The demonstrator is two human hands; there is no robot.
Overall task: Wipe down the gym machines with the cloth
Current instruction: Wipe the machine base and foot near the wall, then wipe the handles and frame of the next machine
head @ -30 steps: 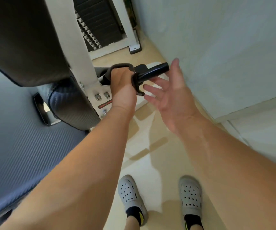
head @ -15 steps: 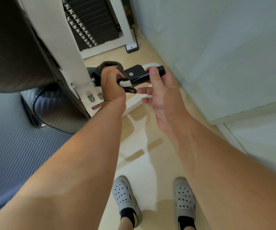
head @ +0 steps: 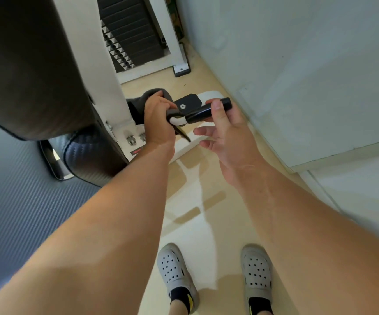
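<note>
My left hand (head: 159, 120) grips a dark grey cloth (head: 138, 105) wrapped round the white bar of the machine's handle, just left of the black handle grip (head: 203, 113). A strip of the cloth hangs below the fist. My right hand (head: 227, 137) is at the outer end of the black grip. Its thumb lies on top and the index fingertip shows behind it, pinching the grip. The other fingers are spread loosely underneath. A black bracket (head: 187, 103) with a bolt sits just above the handle.
The machine's white upright (head: 88, 53) and dark back pad (head: 24, 64) rise at left, a carbon-pattern seat pad (head: 90, 153) below them. The weight stack (head: 129, 30) stands behind. A pale wall (head: 297, 64) closes the right side. My grey clogs (head: 174, 269) stand on the beige floor.
My right hand moved from open beside the handle to pinching the black grip's end. My left hand with the cloth stayed on the white bar. The camera shifted slightly.
</note>
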